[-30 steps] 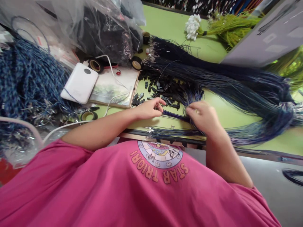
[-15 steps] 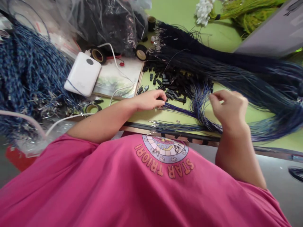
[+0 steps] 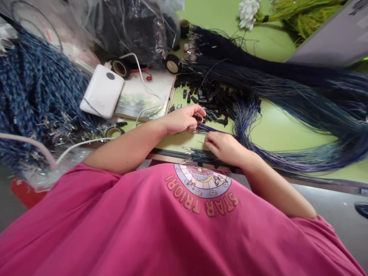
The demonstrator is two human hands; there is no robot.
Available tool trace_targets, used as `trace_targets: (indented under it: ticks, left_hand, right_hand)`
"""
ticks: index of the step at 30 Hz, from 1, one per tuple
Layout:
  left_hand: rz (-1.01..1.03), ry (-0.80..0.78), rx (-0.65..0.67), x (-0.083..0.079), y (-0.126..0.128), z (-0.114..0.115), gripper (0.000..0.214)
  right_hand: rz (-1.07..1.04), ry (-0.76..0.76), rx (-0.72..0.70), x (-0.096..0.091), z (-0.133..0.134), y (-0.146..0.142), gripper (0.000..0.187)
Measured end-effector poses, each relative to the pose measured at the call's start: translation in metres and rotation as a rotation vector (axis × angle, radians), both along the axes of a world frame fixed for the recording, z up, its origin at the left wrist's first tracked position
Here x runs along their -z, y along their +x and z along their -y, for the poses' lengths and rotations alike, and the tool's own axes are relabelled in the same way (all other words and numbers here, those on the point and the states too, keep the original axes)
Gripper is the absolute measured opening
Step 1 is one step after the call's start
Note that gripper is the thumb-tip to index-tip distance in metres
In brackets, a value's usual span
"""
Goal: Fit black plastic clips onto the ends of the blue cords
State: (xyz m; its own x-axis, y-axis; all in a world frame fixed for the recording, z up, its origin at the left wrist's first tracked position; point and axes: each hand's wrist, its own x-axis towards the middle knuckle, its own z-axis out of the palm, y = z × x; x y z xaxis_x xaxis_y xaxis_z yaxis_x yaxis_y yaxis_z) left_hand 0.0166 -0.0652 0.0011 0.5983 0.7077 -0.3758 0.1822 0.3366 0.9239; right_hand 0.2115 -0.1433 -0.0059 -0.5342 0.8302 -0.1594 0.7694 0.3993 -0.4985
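Note:
My left hand is closed, with a small black connector housing between thumb and index finger. Blue-purple wires run from beneath its fingers to the right. Close by on the right, my right hand pinches a thin wire, whose end points toward the left hand. Below the hands lies a row of wires with metal terminals along the table's front edge. Several loose black connector housings are heaped just beyond the left hand.
A long dark-blue wire bundle stretches across the back right of the green table. On the left are a white power bank, a notebook, tape rolls and twisted blue wires. A plastic bag stands behind.
My right hand has come down and left from the wire bundle to beside my left hand. The left fingers have lifted slightly, and the black connector housing now shows between them.

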Motion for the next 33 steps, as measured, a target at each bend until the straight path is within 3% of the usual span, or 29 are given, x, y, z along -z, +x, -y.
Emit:
trace_targets:
  ticks: [3,5,11,22,33]
  left_hand:
    - [-0.03,0.036,0.016,-0.006,0.0,0.002,0.023]
    - [-0.046,0.04,0.05,-0.008,-0.001,0.002,0.016]
    - [-0.029,0.105,0.084,-0.003,-0.002,0.0,0.014]
    - [-0.042,0.011,-0.009,-0.005,0.001,0.0,0.017]
    - [-0.121,0.202,0.004,0.007,0.001,-0.001,0.024]
  right_hand:
    - [-0.304,-0.199,0.138,-0.015,-0.007,0.011,0.014]
    - [-0.416,-0.24,0.195,-0.018,-0.011,0.013,0.019]
    - [-0.435,0.147,0.403,-0.001,-0.012,0.009,0.017]
    - [-0.292,0.496,0.364,0.011,-0.005,0.012,0.022]
    - [-0.085,0.545,0.297,0.017,-0.005,0.009,0.027]
